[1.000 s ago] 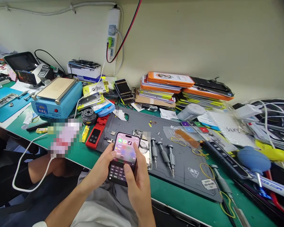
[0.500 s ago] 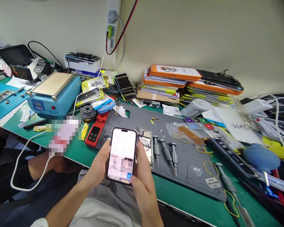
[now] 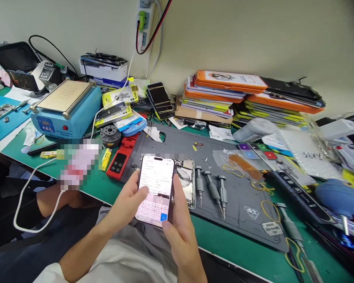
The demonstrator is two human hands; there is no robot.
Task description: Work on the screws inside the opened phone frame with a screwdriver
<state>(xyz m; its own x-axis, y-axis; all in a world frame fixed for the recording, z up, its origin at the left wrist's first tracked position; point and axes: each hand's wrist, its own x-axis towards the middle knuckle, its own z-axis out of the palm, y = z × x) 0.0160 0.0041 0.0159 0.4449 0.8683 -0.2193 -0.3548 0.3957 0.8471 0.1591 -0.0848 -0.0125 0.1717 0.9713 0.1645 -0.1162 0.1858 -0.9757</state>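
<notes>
A smartphone with a lit screen is upright between my two hands above my lap. Its lower screen shows a keyboard with a blue key in the corner. My left hand grips the left side, its thumb over the middle of the screen; its other fingers are mostly hidden. My right hand is wrapped round the right side, thumb at the lower corner. Behind the phone, an opened phone lies partly covered on a grey work mat. Three grey screwdrivers rest beside it.
A red device sits left of the mat, near a blue heating machine. A pixelated patch with a white cable is at left, by another person's leg. Stacked orange boxes stand by the wall; a blue air blower lies right.
My left thumb has moved from the phone's edge onto its screen. A keyboard has replaced the pictures on the lower screen. The view has shifted slightly.
</notes>
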